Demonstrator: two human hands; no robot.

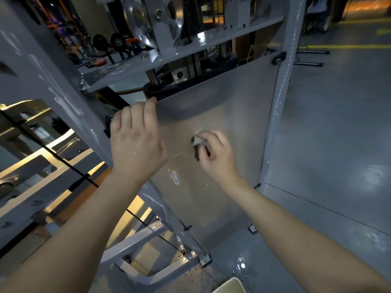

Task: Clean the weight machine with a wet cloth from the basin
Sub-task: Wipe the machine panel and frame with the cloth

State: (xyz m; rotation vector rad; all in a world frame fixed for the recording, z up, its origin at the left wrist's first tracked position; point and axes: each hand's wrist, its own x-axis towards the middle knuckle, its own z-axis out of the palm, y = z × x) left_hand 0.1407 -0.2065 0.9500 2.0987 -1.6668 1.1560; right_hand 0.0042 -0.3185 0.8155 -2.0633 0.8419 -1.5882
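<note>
The weight machine's flat grey shield panel (232,115) fills the middle of the head view, framed by grey steel posts. My right hand (215,155) presses a small bunched whitish cloth (198,140) against the panel's centre, fingers closed around it. My left hand (137,140) grips the panel's top left edge, fingertips hooked over the rim beside the left post (63,98). White wet streaks (174,176) mark the panel below the cloth. A pale corner of the basin (230,285) shows at the bottom edge.
A crossbar (190,47) with a shiny pulley wheel (152,20) runs above the panel. The right post (283,102) borders grey floor with yellow lines. Water drops (241,263) lie on the floor by the basin. Low frame bars and a black cable lie at lower left.
</note>
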